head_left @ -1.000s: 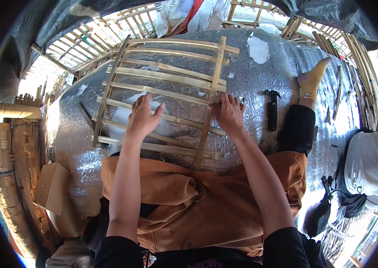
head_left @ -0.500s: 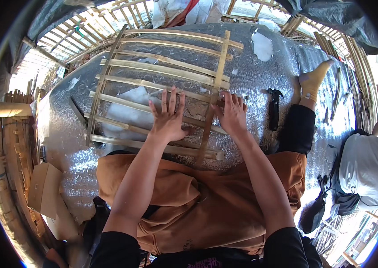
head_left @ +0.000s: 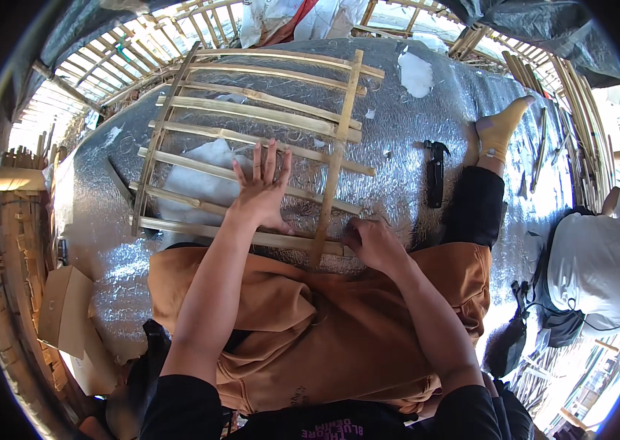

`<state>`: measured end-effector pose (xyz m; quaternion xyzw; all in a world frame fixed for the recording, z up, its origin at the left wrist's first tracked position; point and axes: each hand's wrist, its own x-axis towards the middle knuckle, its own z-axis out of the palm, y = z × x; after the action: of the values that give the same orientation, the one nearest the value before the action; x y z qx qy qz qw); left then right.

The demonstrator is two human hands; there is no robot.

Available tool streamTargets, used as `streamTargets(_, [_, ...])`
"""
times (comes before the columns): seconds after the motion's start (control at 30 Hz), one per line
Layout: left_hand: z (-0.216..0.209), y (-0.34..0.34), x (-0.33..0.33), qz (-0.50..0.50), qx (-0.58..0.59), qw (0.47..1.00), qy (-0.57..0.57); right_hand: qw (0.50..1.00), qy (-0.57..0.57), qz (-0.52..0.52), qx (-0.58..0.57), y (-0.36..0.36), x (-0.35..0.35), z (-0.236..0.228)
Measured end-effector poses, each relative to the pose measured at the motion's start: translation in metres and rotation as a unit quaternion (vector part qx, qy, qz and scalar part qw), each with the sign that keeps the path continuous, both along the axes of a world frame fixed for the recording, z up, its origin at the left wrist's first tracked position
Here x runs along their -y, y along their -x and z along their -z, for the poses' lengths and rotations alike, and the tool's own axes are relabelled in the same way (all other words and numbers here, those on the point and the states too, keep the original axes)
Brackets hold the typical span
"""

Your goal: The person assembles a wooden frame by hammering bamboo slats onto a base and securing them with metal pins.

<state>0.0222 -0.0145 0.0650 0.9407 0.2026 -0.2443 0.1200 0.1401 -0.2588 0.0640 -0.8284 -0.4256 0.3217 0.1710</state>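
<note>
A bamboo slat frame (head_left: 262, 106) lies in front of me, its long slats crossed by an upright strip at each side. My left hand (head_left: 262, 191) rests on the slats near its close end, fingers spread and thumb out to the right. At the frame's near right corner, my right hand (head_left: 376, 242) has its fingers curled at the end of the nearest slat (head_left: 291, 240). The fingertips there are partly hidden. To the right, a black hammer (head_left: 435, 172) lies on the silver sheet.
Silver foil sheeting (head_left: 390, 132) with torn white patches covers the surface. A curved dark blade (head_left: 120, 181) lies partly under the frame's left side. My outstretched leg (head_left: 477, 209) is on the right. A cardboard box (head_left: 66, 304) stands at left, a white bag (head_left: 594, 264) at right.
My right hand has moved down along the right strip to the near corner, its fingers now curled. My left hand stays spread on the slats. The whole view has shifted slightly.
</note>
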Motion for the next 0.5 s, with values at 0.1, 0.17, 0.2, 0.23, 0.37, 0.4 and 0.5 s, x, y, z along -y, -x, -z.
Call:
streamTargets(0.1, [0.005, 0.005, -0.001, 0.001, 0.014, 1.000, -0.002, 1.000, 0.006, -0.022, -0.019, 0.000, -0.004, 0.013])
streamTargets(0.17, [0.004, 0.004, -0.001, 0.003, 0.008, 1.000, -0.006, 0.999, 0.000, -0.038, -0.014, -0.002, -0.004, 0.014])
streamTargets(0.2, [0.003, 0.004, -0.001, 0.004, 0.003, 1.000, -0.011, 0.998, -0.007, -0.054, -0.009, -0.002, -0.005, 0.014])
streamTargets(0.23, [0.004, 0.004, -0.001, 0.004, 0.002, 1.000, -0.013, 0.998, -0.009, -0.054, -0.011, -0.004, -0.005, 0.016])
streamTargets(0.37, [0.005, 0.004, -0.002, 0.008, 0.016, 1.000, -0.018, 0.994, -0.007, -0.106, -0.019, -0.012, -0.005, 0.024])
streamTargets(0.4, [0.004, 0.004, -0.002, 0.007, 0.011, 1.000, -0.020, 0.993, -0.006, -0.119, -0.024, -0.013, -0.006, 0.024])
streamTargets(0.5, [0.005, 0.004, -0.002, 0.011, 0.017, 1.000, -0.024, 0.992, -0.018, -0.113, -0.061, -0.017, -0.005, 0.022])
